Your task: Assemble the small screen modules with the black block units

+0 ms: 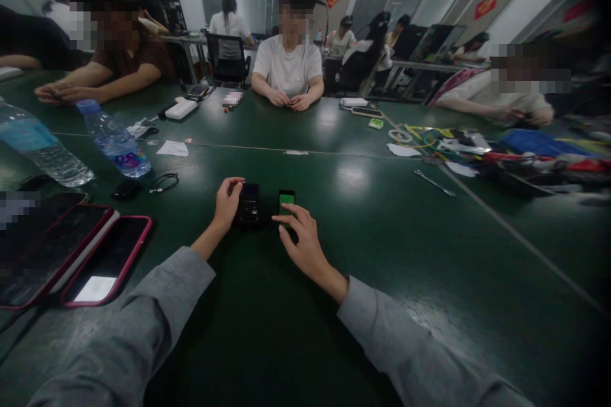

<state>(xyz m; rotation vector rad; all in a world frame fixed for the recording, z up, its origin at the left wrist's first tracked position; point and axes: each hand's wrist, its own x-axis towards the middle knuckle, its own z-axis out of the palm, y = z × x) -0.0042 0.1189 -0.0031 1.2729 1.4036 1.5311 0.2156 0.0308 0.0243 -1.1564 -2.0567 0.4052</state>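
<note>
A small black box-like thing (pixel 249 203) with small light marks on its face lies on the table in front of me. My left hand (pixel 226 202) is at its left side, fingers stretched along the upper left edge and seeming to touch it; none wrap around it. To its right is a smaller black thing with a green face (pixel 287 198), whose exact kind I cannot make out. Over its lower part hovers my right hand (pixel 303 235), fingers spread, partly covering it. Whether the fingertips touch the green face cannot be told.
Two water bottles (pixel 117 143) and red-edged phones (pixel 109 261) lie or stand on the left of the green table (pixel 382 241). A wrench (pixel 434 183) lies to the right, before a heap of cables (pixel 477 146). People sit around the table, one person (pixel 289 67) opposite.
</note>
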